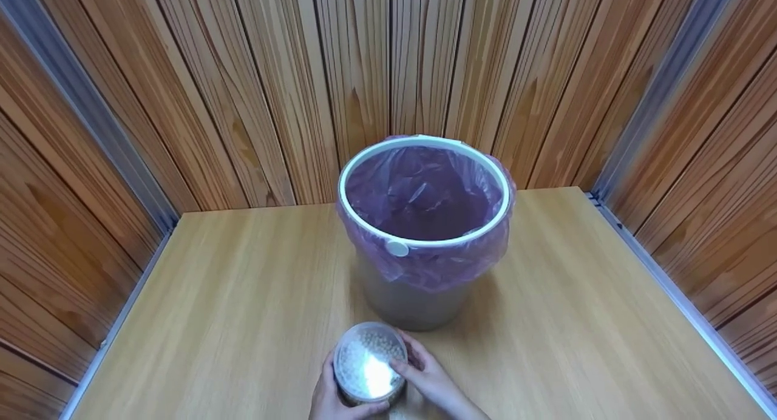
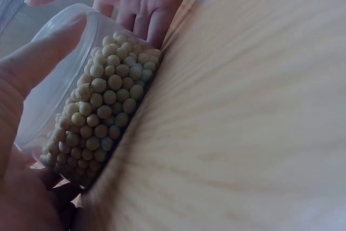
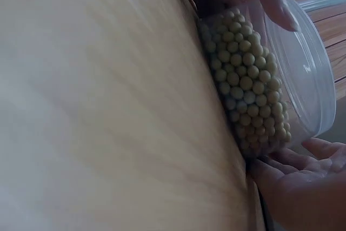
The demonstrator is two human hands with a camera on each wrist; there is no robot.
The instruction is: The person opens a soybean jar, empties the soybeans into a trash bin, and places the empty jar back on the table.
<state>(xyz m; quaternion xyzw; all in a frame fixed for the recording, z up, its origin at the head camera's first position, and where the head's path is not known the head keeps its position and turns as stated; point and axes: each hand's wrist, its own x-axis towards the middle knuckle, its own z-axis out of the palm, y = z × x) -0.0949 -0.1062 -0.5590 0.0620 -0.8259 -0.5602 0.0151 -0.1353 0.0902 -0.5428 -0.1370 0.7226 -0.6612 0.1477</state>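
Observation:
A clear plastic jar (image 1: 369, 360) with a wide translucent lid stands on the table near its front edge. Small round yellowish-beige balls (image 2: 111, 87), like dried soybeans or peas, fill much of it. My left hand (image 1: 337, 392) grips the jar from the left, its thumb lying over the lid's rim. On the other side, my right hand (image 1: 428, 374) holds the jar with fingers along its wall, the thumb at the lid's edge. In the right wrist view, the lid (image 3: 305, 68) sits on top of the jar, and the right fingers (image 3: 292, 166) lie low against its side.
Just behind the jar stands a grey bin (image 1: 419, 304) lined with a purple plastic bag (image 1: 425, 265), held by a white ring (image 1: 446, 243). Bare wooden tabletop (image 1: 243, 311) lies on both sides. Wood-panelled walls (image 1: 358, 74) with metal corner rails (image 1: 661, 86) enclose the table.

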